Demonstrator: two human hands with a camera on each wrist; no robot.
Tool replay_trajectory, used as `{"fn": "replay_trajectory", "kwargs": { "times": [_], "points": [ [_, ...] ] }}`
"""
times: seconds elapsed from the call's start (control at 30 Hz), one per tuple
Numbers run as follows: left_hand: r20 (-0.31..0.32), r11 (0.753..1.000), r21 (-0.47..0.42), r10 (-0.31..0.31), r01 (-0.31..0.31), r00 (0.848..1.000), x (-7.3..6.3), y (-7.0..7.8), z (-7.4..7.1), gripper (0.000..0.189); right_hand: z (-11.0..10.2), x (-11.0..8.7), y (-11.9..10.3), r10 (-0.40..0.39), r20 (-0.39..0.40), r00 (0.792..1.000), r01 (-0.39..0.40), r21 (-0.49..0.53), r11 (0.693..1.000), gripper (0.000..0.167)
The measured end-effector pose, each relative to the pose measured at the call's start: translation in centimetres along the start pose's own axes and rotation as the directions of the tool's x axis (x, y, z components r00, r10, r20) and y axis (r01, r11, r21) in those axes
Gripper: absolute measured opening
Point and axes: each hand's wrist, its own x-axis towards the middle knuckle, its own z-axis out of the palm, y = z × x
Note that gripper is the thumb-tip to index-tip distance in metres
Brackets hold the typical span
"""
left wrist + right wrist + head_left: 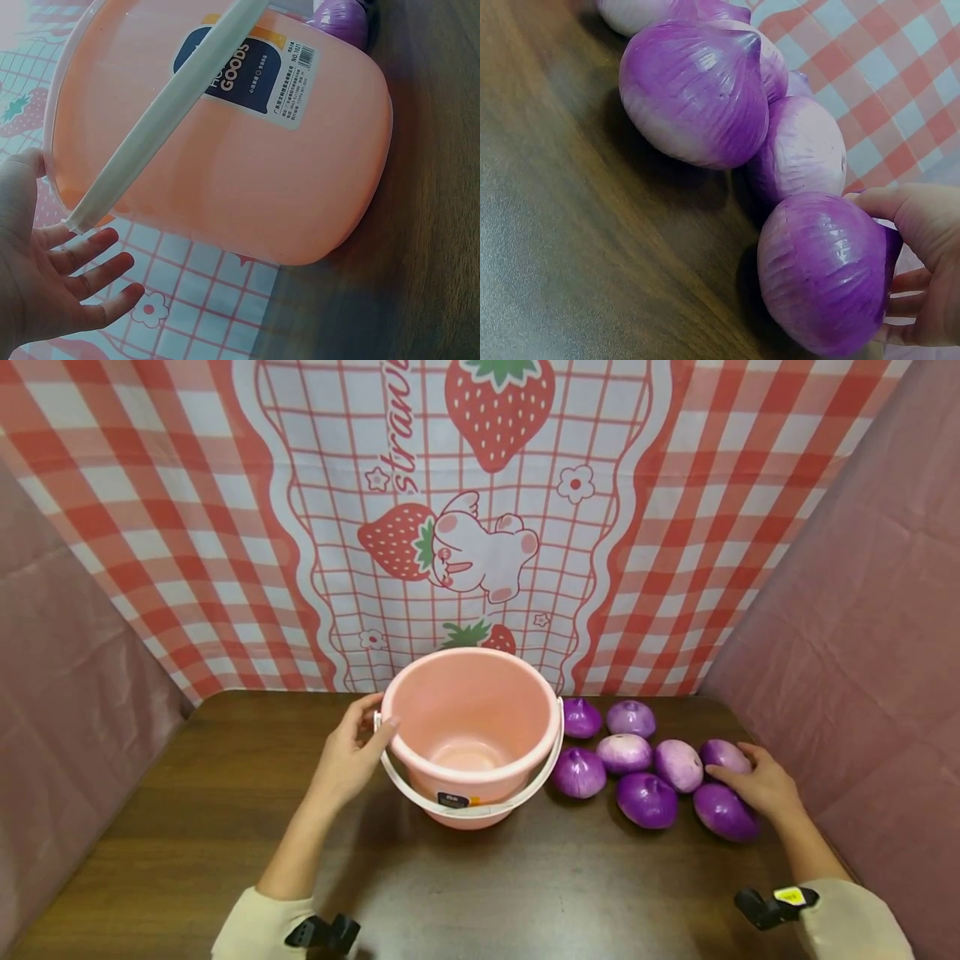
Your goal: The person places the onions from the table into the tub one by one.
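A pink plastic bucket (472, 792) stands upright with its inside bare, its white handle (480, 811) hanging down across the front. My left hand (351, 758) holds the bucket's left rim by the handle joint, thumb at the rim; the left wrist view shows its other fingers spread beside the handle's end. Several purple onions (647, 800) lie grouped right of the bucket. With thumb and fingers on either side, my right hand (765, 783) grips the onion (726, 755) at the back right. A nearer onion (825, 274) mostly hides that one in the right wrist view.
All stands on a dark brown wooden table (202, 793). A red-and-white checked strawberry cloth (495, 543) hangs along the back edge. Pink cloth walls (847, 635) close in both sides, the right one near my right hand.
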Motion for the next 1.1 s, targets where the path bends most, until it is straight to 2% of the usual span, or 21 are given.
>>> {"fn": "replay_trajectory", "kwargs": {
  "times": [0.23,0.47,0.8,1.0,1.1],
  "points": [
    [0.004,1.000,-0.006,-0.007,0.007,1.000,-0.03,0.03,0.03,0.047,0.01,0.11,0.01,-0.001,0.009,1.000,0.001,0.011,1.000,0.089],
    [0.000,1.000,0.005,-0.010,0.010,1.000,-0.08,0.16,-0.05,0.047,0.37,0.17,-0.06,-0.019,-0.043,0.999,0.019,0.004,1.000,0.083],
    [-0.003,1.000,0.004,-0.002,0.002,1.000,-0.09,0.11,-0.01,0.045,0.33,0.08,0.05,-0.017,-0.076,0.997,0.019,0.018,1.000,0.077],
    [-0.001,1.000,-0.005,-0.015,0.015,1.000,-0.13,0.19,0.00,0.045,0.05,0.00,0.14,-0.008,-0.058,0.998,0.009,0.018,1.000,0.078],
    [-0.001,1.000,-0.006,0.001,-0.001,1.000,-0.18,0.25,0.04,0.045,-0.02,0.05,0.22,-0.012,-0.040,0.999,0.012,0.000,1.000,0.079]
  ]
}}
